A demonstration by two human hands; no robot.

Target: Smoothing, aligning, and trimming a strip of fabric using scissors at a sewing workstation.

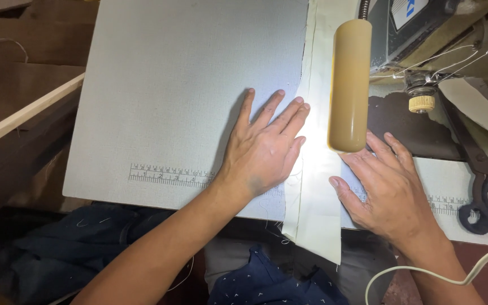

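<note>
Cream fabric strip (316,186) runs lengthwise down the sewing table (159,101), its lower end hanging past the near edge with loose threads. My left hand (264,149) lies flat, fingers spread, on the table touching the strip's left edge; my right hand (388,189) rests open, palm down, on its right side. To the left the table lies wide. A yellowish lamp tube (349,85) hangs just above, black scissors (478,181) lie right, and the machine (419,34) stands behind.

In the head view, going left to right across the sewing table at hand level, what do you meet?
Wooden rail → grey fabric panel → left hand → cream fabric strip → right hand → scissors.
</note>
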